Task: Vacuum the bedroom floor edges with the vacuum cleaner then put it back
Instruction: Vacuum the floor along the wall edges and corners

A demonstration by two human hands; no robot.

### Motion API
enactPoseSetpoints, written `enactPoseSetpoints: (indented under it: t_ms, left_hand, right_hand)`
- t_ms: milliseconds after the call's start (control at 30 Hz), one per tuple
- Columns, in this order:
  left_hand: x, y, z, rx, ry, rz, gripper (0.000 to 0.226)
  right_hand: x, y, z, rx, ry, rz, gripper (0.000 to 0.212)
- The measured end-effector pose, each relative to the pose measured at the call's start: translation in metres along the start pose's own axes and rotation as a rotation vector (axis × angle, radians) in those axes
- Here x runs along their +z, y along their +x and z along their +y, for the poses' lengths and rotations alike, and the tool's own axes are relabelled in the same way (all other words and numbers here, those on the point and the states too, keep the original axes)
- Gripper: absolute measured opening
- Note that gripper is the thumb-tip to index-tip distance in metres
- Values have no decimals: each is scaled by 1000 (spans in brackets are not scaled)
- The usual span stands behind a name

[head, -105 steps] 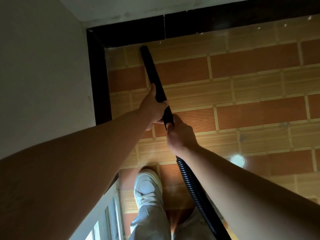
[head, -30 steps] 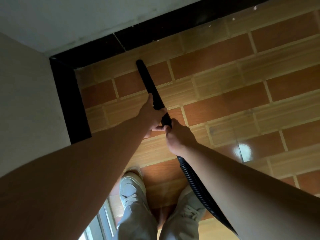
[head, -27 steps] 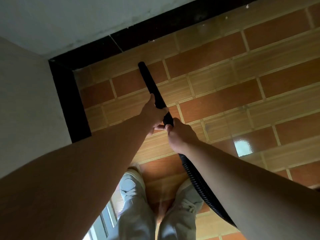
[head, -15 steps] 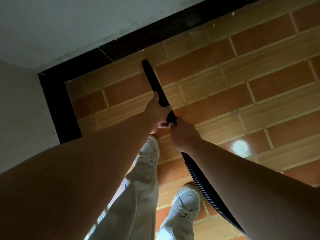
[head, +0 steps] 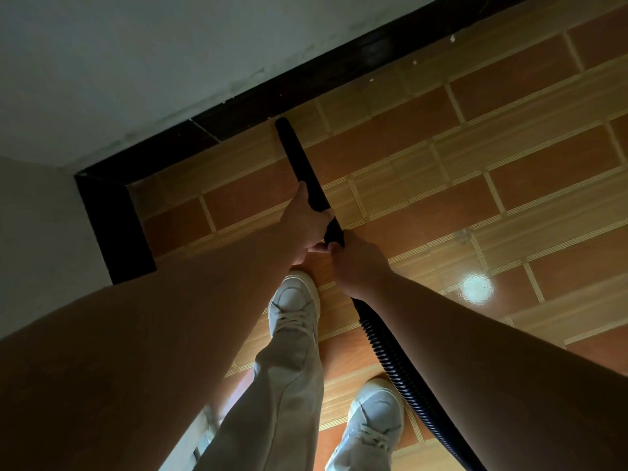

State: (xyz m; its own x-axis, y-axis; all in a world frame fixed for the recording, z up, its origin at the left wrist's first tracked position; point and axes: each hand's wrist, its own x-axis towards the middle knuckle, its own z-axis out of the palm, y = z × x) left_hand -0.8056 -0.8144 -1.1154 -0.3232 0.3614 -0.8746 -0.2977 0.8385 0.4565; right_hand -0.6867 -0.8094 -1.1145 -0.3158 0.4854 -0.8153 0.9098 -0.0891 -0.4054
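A black vacuum wand (head: 299,161) slants down to the tiled floor, its tip touching the foot of the dark skirting board (head: 326,79) along the far wall. My left hand (head: 306,222) grips the wand's upper part. Just below it, my right hand (head: 360,263) grips the wand's end where the ribbed black hose (head: 401,375) joins. The hose runs back under my right arm and out of view at the bottom right. The vacuum's body is not in view.
Brown and orange brick-pattern floor tiles (head: 475,185) spread to the right. A room corner with dark skirting (head: 115,229) lies to the left between white walls. My white shoes (head: 294,307) and pale trousers stand below the hands. A light glare (head: 475,288) shines on the floor.
The wand tip has slid right along the far skirting, away from the corner. My left foot has stepped forward under my hands. Both hands keep their grip.
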Motion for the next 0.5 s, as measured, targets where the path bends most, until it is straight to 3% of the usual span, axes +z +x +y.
enactPoseSetpoints:
  t_ms: [233,367,500]
  left_hand:
    - [0,2,-3,17,-9,16,81]
    - [-1,-5,-12,-3,-33,-3,77]
    - [-4,0,-9,22,-48,7,72]
  right_hand:
    - [0,7,0,-63,-80,-13,33]
    - [5,-4,7,5,-37,-38,16]
    - [2,2,-1,-57,-87,-41,31]
